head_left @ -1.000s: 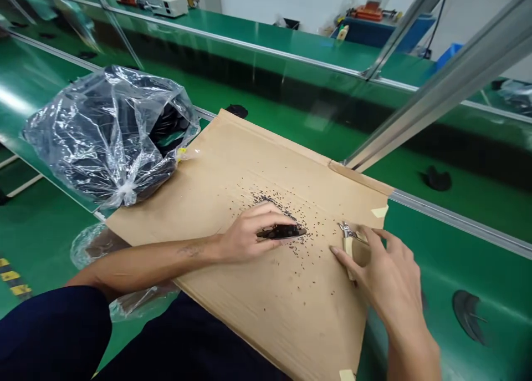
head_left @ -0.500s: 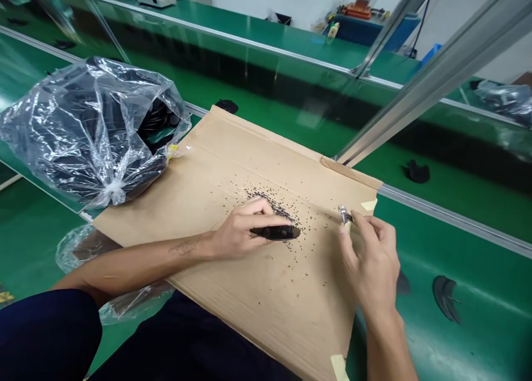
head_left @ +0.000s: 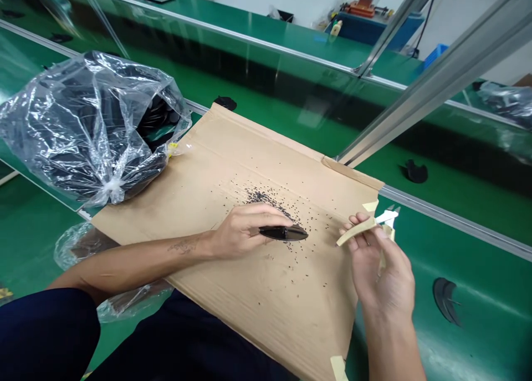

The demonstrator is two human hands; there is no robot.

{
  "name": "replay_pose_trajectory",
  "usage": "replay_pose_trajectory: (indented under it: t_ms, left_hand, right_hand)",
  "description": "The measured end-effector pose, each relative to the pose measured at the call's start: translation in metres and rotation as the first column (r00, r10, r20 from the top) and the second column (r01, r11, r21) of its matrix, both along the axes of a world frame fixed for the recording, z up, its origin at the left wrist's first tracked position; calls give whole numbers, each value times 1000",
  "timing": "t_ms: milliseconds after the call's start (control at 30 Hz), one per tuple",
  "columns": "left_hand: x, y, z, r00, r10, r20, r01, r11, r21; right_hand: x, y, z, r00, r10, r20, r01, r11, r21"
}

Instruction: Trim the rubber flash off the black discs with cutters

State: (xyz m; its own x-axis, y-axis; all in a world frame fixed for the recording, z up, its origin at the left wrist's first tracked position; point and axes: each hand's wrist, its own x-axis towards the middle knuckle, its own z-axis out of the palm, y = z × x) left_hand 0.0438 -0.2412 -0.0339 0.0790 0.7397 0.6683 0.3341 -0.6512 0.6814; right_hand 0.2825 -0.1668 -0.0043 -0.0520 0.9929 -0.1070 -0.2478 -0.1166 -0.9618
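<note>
Since the frame half a second ago, the nippers [head_left: 368, 224] have swung round in the right hand [head_left: 382, 264]: their metal tips, which stood up over the cardboard sheet [head_left: 307, 331], now point out past its right edge, with one pale handle reaching back over the sheet. The left hand has hardly shifted.

The right hand is palm up and half curled, cradling the nippers between thumb and fingers at the sheet's right side. The left hand [head_left: 236, 234] is pinched narrow on a glossy black part [head_left: 286, 233], held above the middle of the sheet and seen nearly edge-on.

The part looks light, thin and fairly stiff, probably smooth plastic; its shine suggests that it could slip, so a pinch on its edge or on the raised bit seems best. The nippers look hard and a little heavier towards the tips, and the wrapped handles should give the surer grip.

Under and around the part, black bits [head_left: 266, 198] lie scattered over the sheet's middle. Off the sheet's left side sits a clear plastic bag [head_left: 91, 131] full of dark pieces; beyond its right edge, a curved black piece [head_left: 445, 300] lies on green.
</note>
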Motion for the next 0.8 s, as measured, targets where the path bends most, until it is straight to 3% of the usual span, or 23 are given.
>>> replay_pose_trajectory:
  t_ms: [200, 300, 433, 567, 667, 800]
  left_hand:
    - [-1, -1, 0, 1000, -24, -21, 23, 999, -49]
    - [-2, -2, 2, 996, -47, -75, 44, 998, -44]
    - [1, -5, 3, 989, -104, -110, 98, 993, -61]
    - [4, -11, 3, 980, -178, -84, 166, 976, -138]
    - [3, -12, 4, 965, -262, 2, 254, 935, -247]
    - [0, -10, 8, 907, -361, 216, 418, 832, -365]
  right_hand:
    - [-1, -5, 2, 997, 81, -12, -81, 996, -29]
    - [-3, -12, 2, 985, 117, 123, -130, 986, 104]
    - [-8, -26, 3, 905, 177, 386, -318, 885, 340]
    - [-18, -39, 6, 799, 298, 522, -513, 791, 333]
    - [-21, -42, 6, 765, 333, 550, -561, 765, 316]
    - [-19, -41, 5, 773, 341, 536, -572, 740, 354]
